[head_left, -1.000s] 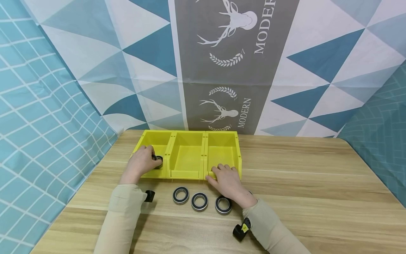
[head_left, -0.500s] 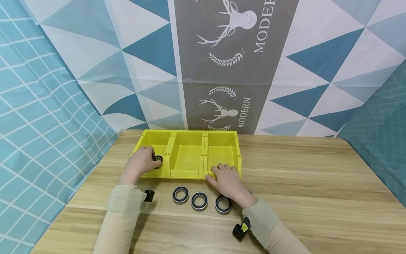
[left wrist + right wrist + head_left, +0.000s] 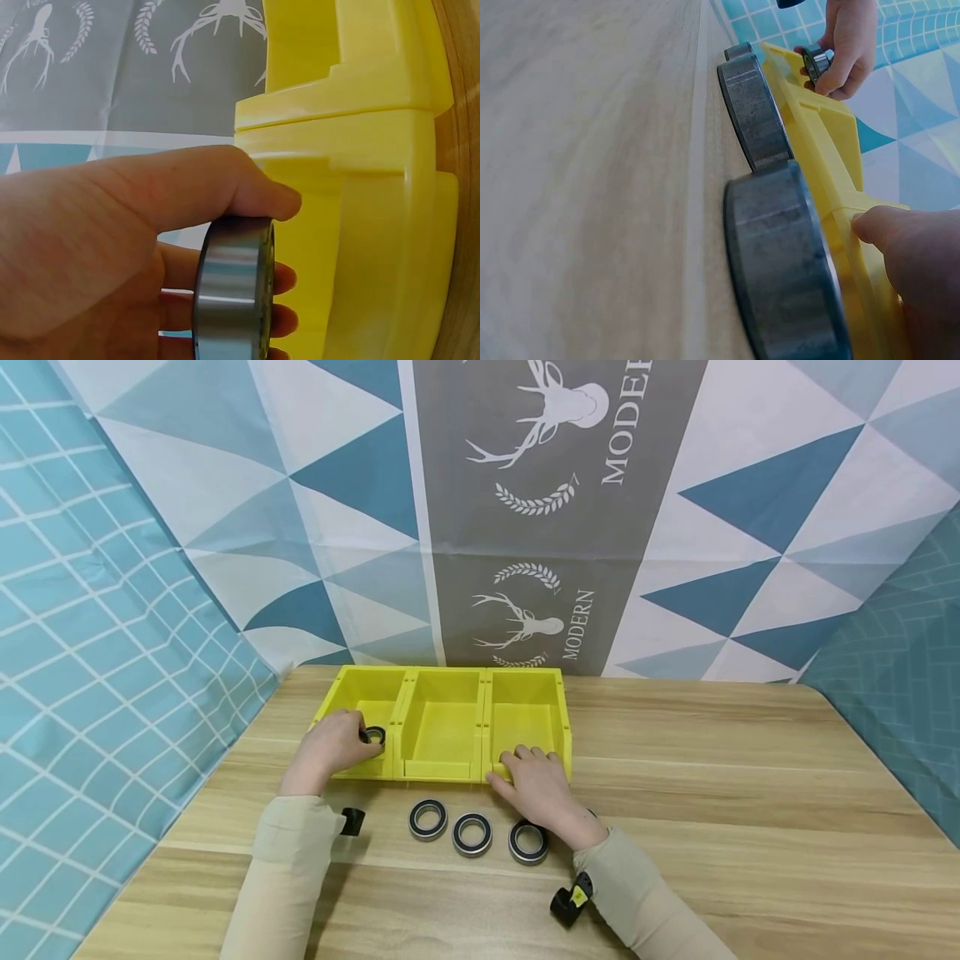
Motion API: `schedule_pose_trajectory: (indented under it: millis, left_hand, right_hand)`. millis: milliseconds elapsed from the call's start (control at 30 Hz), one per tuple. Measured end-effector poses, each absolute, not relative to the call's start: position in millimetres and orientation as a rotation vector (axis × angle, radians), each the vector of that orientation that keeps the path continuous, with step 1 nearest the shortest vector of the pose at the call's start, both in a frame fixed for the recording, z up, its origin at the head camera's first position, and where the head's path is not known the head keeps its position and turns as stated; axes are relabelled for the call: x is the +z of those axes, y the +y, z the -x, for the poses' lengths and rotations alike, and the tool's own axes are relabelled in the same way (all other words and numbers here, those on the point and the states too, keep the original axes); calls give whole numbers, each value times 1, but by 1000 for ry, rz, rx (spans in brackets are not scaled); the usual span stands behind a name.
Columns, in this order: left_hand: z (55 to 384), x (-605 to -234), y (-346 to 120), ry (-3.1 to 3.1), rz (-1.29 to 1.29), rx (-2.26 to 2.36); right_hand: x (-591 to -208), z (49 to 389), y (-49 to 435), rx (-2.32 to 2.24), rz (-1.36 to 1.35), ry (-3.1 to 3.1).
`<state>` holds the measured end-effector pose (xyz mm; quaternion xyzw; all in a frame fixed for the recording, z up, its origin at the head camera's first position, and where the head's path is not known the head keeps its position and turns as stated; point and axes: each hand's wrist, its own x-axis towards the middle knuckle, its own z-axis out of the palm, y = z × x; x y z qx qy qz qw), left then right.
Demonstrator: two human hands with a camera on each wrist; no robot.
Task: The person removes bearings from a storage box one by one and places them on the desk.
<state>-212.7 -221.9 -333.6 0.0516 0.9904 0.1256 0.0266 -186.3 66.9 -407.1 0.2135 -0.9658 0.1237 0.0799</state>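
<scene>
- My left hand point(image 3: 330, 747) pinches a ring point(image 3: 231, 292) between thumb and fingers at the left bin point(image 3: 367, 683); whether it touches the floor there, I cannot tell.
- My right hand point(image 3: 536, 787) lies, fingers relaxed, over the front lip of the right bin point(image 3: 525, 718), gripping no ring.
- Three loose rings point(image 3: 472, 852) sit on the table point(image 3: 720, 777) before the bins.
- The step appears to be placing the ring; next, I judge, calls for lowering it, then loosening my pinch.
</scene>
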Motion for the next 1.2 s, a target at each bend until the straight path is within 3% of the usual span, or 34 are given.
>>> schedule_pose_trajectory:
  millis: [633,1200]
  left_hand:
    - [210,-329,-221,3018,-213,358]
    - [188,-342,-225,3058,-332,362]
  right_hand:
    - [-405,189,65,367,-627,-2901]
    - [-406,185,67,368,-630,-2919]
